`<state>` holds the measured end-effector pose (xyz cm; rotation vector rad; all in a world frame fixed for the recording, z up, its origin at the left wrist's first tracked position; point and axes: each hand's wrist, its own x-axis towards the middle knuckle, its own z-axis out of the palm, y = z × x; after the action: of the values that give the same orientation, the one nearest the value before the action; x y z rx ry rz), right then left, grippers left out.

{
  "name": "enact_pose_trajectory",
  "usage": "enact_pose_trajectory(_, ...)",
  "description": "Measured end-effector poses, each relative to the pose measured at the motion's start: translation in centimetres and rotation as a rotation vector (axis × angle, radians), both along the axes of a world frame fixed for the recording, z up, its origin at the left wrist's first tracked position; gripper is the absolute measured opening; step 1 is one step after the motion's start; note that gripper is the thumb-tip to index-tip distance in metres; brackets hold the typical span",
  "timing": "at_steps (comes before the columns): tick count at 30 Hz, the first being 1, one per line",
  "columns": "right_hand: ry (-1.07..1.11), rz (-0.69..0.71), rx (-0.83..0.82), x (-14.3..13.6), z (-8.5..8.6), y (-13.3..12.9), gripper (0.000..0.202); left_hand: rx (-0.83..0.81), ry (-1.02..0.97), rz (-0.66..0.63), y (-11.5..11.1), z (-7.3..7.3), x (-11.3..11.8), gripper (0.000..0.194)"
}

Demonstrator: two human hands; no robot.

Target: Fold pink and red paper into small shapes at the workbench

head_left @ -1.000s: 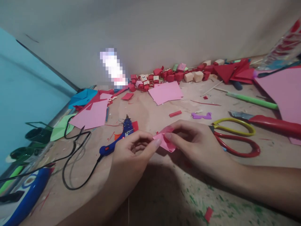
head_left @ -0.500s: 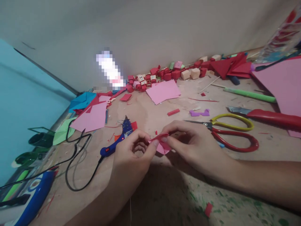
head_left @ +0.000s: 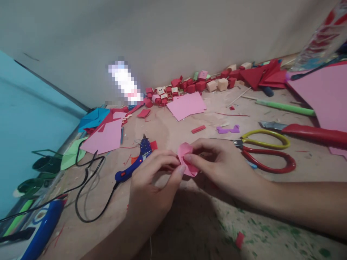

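A small folded piece of pink paper [head_left: 189, 168] is held up between both hands near the middle of the view. My left hand [head_left: 155, 180] pinches its left and lower edge with thumb and fingers. From the right, my right hand [head_left: 222, 164] grips it, the thumb pressing on its front and the fingers behind. A blue glue gun [head_left: 132, 168] with a small red light lies just left of my left hand. Scissors [head_left: 267, 155] with one yellow and one red handle lie beyond my right hand, their blades partly hidden by it.
Pink sheets [head_left: 187, 104] and small red and cream paper cubes [head_left: 191, 86] lie along the wall. A red-handled knife [head_left: 314, 131] and green stick [head_left: 287, 107] are right. A black cable [head_left: 77, 202] loops left; a lit phone [head_left: 126, 81] leans behind.
The pink paper has been turned and opened up between my fingers, showing more of its pink face and standing taller. Both hands stay close together, and the view has shifted slightly.
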<state>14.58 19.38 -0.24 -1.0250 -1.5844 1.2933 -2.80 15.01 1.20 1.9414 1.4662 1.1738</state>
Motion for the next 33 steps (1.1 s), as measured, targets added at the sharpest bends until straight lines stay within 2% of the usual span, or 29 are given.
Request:
enact_pose_trajectory(4,0.002,0.018,-0.003,-0.05,-0.11,-0.08,0.013,0.018,0.052,-0.015,0.14,-0.03,-0.22,0.010)
enact_pose_trajectory(10,-0.008,0.034,0.004,0.04,-0.03,-0.08,0.014,-0.054,-0.020,-0.019,0.42,-0.14,-0.28,0.011)
enact_pose_trajectory(19,0.088,0.041,-0.089,0.07,0.56,-0.05,0.015,-0.328,-0.362,0.104,0.79,0.27,0.04,0.006)
enact_pose_trajectory(24,0.115,0.024,-0.085,0.09,0.47,0.17,0.015,-0.351,-0.515,0.169,0.77,0.12,0.02,0.024)
enact_pose_trajectory(26,0.123,0.014,-0.103,0.09,0.52,0.23,0.014,-0.325,-0.432,0.159,0.82,0.12,-0.10,0.020)
enact_pose_trajectory(30,0.150,0.009,-0.132,0.01,0.43,0.27,0.010,-0.238,-0.143,0.162,0.69,0.15,-0.47,0.008)
enact_pose_trajectory(33,0.161,0.011,-0.137,-0.02,0.16,0.28,0.009,-0.065,0.076,0.163,0.52,0.20,-0.75,0.007)
